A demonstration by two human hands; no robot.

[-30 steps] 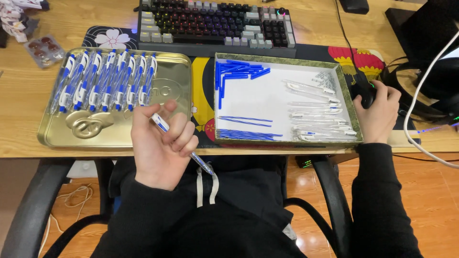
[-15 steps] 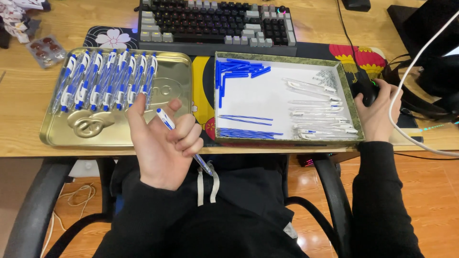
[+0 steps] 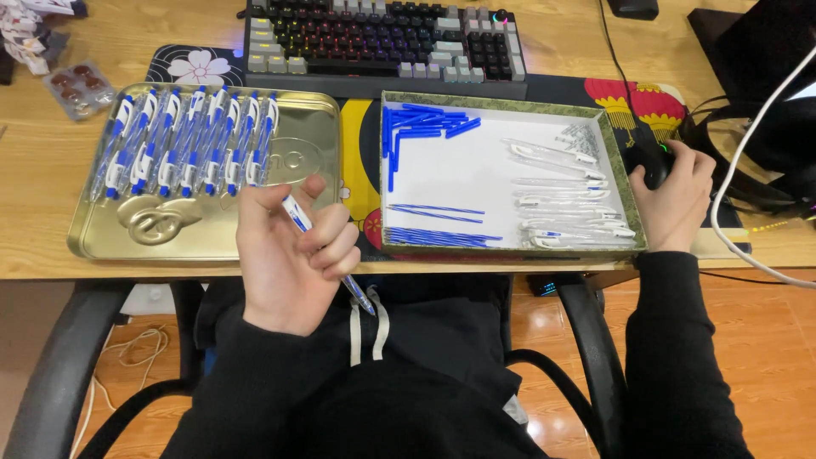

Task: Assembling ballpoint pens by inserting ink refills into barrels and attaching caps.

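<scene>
Our left hand [image 3: 289,255]: fingers clamped on blue-white pen [image 3: 327,252] near gold tray [image 3: 314,110]. Our right hand [image 3: 676,200]: fingers curled over black mouse [image 3: 649,161], right of box [image 3: 625,191].

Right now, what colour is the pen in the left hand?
White and blue pen, head view.

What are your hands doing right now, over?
Left hand gripping a blue-and-white plastic pen. Right hand resting on a black computer mouse. Gold metal tray beside the pen; nothing blocking.
</scene>
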